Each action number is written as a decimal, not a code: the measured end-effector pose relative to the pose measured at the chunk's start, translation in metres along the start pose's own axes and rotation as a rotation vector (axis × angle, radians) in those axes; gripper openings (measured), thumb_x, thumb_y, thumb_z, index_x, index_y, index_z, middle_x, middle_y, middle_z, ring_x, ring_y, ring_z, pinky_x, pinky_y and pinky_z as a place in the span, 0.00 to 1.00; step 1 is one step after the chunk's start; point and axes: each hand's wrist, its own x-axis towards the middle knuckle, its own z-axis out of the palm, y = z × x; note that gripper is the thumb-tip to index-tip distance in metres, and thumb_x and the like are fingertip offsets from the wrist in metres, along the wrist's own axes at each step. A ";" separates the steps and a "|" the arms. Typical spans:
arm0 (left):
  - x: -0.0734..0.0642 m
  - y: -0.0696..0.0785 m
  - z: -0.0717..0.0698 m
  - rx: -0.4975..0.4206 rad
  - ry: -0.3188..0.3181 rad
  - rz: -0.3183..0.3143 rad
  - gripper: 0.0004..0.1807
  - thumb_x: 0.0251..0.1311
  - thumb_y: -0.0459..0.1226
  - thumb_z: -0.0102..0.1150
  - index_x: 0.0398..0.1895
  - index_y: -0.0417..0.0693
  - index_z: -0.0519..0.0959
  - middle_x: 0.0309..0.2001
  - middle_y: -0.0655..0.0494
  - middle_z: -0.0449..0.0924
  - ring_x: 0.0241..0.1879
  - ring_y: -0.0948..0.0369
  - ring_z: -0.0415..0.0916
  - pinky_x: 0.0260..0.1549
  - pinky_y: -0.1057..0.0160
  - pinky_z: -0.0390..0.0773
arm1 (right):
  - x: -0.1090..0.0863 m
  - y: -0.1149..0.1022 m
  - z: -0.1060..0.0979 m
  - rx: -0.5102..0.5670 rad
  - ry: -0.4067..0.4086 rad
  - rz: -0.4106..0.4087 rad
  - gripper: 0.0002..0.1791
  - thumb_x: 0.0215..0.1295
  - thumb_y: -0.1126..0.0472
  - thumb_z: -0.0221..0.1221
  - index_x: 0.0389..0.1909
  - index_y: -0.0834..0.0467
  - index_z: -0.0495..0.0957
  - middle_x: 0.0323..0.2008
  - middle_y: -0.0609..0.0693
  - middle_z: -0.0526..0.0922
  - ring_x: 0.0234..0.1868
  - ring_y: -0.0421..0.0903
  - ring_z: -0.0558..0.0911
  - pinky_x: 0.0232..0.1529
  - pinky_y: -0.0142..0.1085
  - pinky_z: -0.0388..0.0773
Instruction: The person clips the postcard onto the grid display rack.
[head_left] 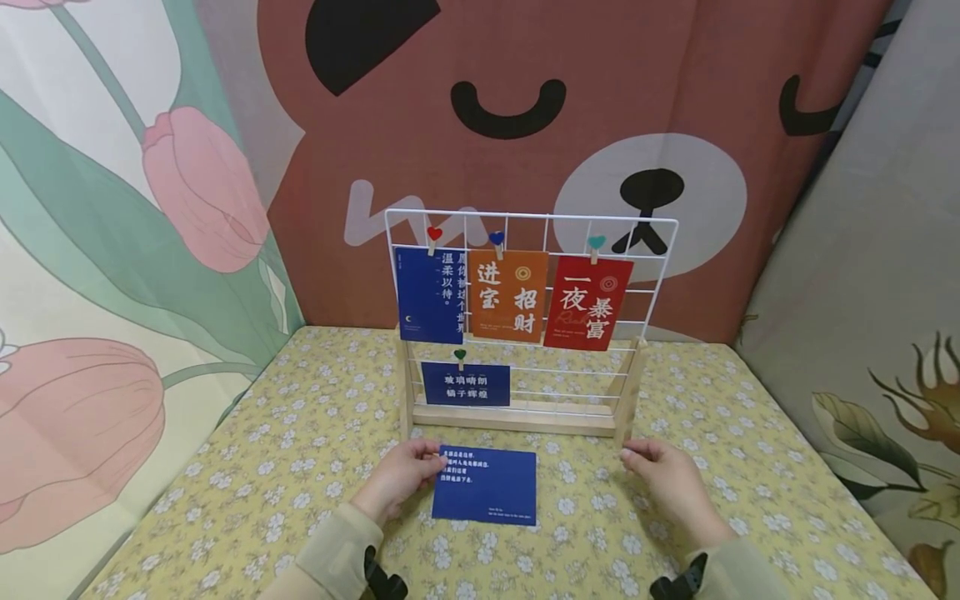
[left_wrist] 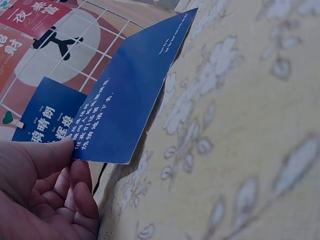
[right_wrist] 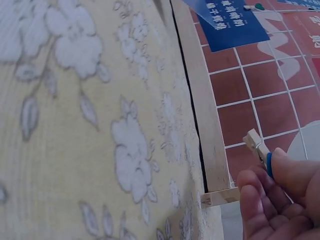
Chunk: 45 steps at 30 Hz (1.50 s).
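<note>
My left hand [head_left: 399, 479] pinches the left edge of a blue card [head_left: 487, 496] with white writing, in front of the rack. In the left wrist view, the thumb lies over the card's corner, and the card stands at a slant above the cloth. Between the thumb and fingers of my right hand [head_left: 672, 483] is a small wooden clothespin [right_wrist: 257, 144] with a blue decoration at its thumb end. That hand is near the rack's right foot. A white wire grid rack [head_left: 517, 420] on a wooden base stands behind both hands.
Along the grid's upper part hang a blue card [head_left: 427, 318], an orange card [head_left: 507, 310] and a red card [head_left: 558, 329], held by heart-topped clothespins. A smaller dark blue card [head_left: 498, 372] hangs lower left. A floral cloth [head_left: 300, 433] covers the table; printed curtains surround it.
</note>
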 end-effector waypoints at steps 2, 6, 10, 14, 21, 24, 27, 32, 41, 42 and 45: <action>0.000 0.000 0.000 0.002 -0.001 0.003 0.12 0.64 0.33 0.58 0.48 0.35 0.77 0.34 0.51 0.76 0.31 0.58 0.72 0.33 0.61 0.75 | 0.000 0.000 -0.001 0.035 -0.019 0.003 0.23 0.70 0.51 0.55 0.58 0.63 0.75 0.48 0.56 0.82 0.49 0.52 0.80 0.44 0.45 0.78; 0.000 0.000 0.000 0.007 -0.012 0.009 0.11 0.64 0.33 0.58 0.46 0.35 0.77 0.36 0.51 0.77 0.32 0.58 0.72 0.33 0.61 0.75 | -0.001 -0.002 -0.002 0.064 -0.044 -0.006 0.25 0.71 0.50 0.54 0.61 0.63 0.72 0.52 0.59 0.80 0.53 0.55 0.78 0.47 0.48 0.77; 0.000 0.001 0.000 0.014 -0.022 0.009 0.10 0.64 0.34 0.58 0.45 0.36 0.77 0.36 0.51 0.78 0.33 0.58 0.73 0.34 0.62 0.75 | -0.002 -0.003 -0.002 0.091 -0.050 -0.009 0.25 0.72 0.51 0.54 0.62 0.63 0.72 0.52 0.58 0.80 0.52 0.54 0.79 0.49 0.48 0.77; -0.001 0.002 0.000 0.016 -0.023 0.010 0.10 0.64 0.35 0.59 0.44 0.37 0.78 0.37 0.51 0.79 0.34 0.59 0.73 0.35 0.61 0.75 | -0.002 -0.005 -0.001 0.132 -0.037 -0.010 0.23 0.71 0.53 0.55 0.59 0.65 0.73 0.47 0.56 0.82 0.47 0.49 0.81 0.48 0.45 0.78; -0.001 0.004 0.003 0.020 -0.027 0.021 0.10 0.64 0.36 0.60 0.42 0.37 0.78 0.39 0.50 0.79 0.37 0.58 0.76 0.40 0.59 0.77 | -0.003 -0.008 0.000 0.150 -0.015 -0.023 0.22 0.72 0.55 0.54 0.58 0.65 0.73 0.46 0.54 0.82 0.45 0.45 0.80 0.47 0.44 0.78; 0.000 0.005 0.003 0.026 -0.031 0.026 0.10 0.63 0.37 0.60 0.41 0.38 0.78 0.39 0.50 0.79 0.38 0.58 0.76 0.41 0.59 0.78 | -0.004 -0.010 0.000 0.167 -0.015 -0.028 0.22 0.72 0.55 0.54 0.58 0.66 0.73 0.45 0.55 0.82 0.44 0.46 0.80 0.48 0.44 0.78; 0.001 0.005 0.003 0.038 -0.032 0.034 0.10 0.62 0.38 0.61 0.40 0.39 0.78 0.38 0.50 0.79 0.37 0.58 0.76 0.41 0.59 0.78 | -0.006 -0.012 0.000 0.175 -0.014 -0.028 0.22 0.71 0.55 0.55 0.57 0.67 0.73 0.44 0.54 0.82 0.44 0.46 0.80 0.48 0.44 0.77; 0.002 0.006 0.004 0.080 -0.025 0.059 0.08 0.63 0.37 0.60 0.39 0.40 0.78 0.36 0.52 0.80 0.36 0.58 0.76 0.40 0.59 0.78 | -0.008 -0.016 0.000 0.162 -0.012 -0.026 0.22 0.71 0.54 0.55 0.57 0.66 0.74 0.45 0.56 0.82 0.45 0.48 0.80 0.48 0.46 0.77; 0.005 0.015 0.010 0.214 -0.025 0.093 0.08 0.63 0.41 0.60 0.37 0.46 0.80 0.33 0.56 0.81 0.33 0.58 0.76 0.36 0.59 0.76 | -0.007 -0.023 0.000 0.092 -0.012 -0.045 0.21 0.72 0.53 0.54 0.57 0.63 0.75 0.48 0.56 0.82 0.49 0.51 0.79 0.51 0.51 0.74; 0.005 0.017 0.012 0.231 -0.020 0.094 0.08 0.63 0.42 0.60 0.37 0.47 0.80 0.33 0.57 0.81 0.34 0.59 0.76 0.36 0.59 0.76 | -0.007 -0.024 0.000 0.088 -0.011 -0.045 0.22 0.72 0.51 0.54 0.57 0.63 0.75 0.49 0.56 0.82 0.50 0.51 0.79 0.52 0.51 0.74; 0.008 0.021 0.017 0.262 -0.002 0.095 0.07 0.64 0.42 0.60 0.37 0.48 0.80 0.34 0.58 0.81 0.35 0.59 0.77 0.36 0.59 0.75 | -0.006 -0.027 -0.001 0.079 -0.005 -0.050 0.23 0.71 0.50 0.54 0.58 0.62 0.76 0.50 0.56 0.82 0.52 0.52 0.79 0.53 0.53 0.73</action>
